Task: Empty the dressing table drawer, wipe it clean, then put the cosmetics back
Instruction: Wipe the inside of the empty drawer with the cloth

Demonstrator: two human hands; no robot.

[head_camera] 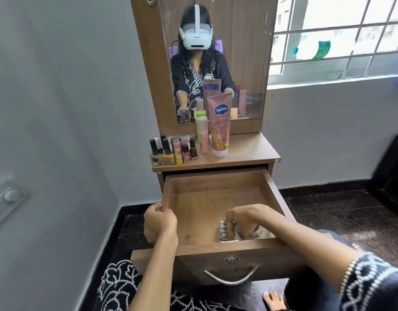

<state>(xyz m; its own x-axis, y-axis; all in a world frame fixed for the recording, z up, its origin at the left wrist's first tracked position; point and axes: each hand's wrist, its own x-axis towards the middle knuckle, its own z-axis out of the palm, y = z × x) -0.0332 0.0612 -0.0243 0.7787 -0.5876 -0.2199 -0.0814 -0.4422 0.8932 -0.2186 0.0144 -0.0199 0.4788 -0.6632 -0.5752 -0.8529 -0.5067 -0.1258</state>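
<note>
The wooden drawer (pixel 218 185) of the dressing table stands pulled out, its floor bare except at the near right corner. There my right hand (pixel 243 219) grips a grey patterned cloth (pixel 225 231) pressed on the drawer floor. My left hand (pixel 160 221) holds the drawer's left wall near the front. On the tabletop (pixel 249 151) stand the cosmetics: a pink Vaseline tube (pixel 220 126), a slim pink bottle (pixel 203 135) and several nail polish bottles (pixel 171 151) at the left.
A mirror (pixel 216 52) rises behind the tabletop and reflects a person in a headset. A wall with a switch plate (pixel 7 196) lies to the left, a barred window (pixel 337 37) to the right. Dark tiled floor (pixel 341 212) surrounds the table.
</note>
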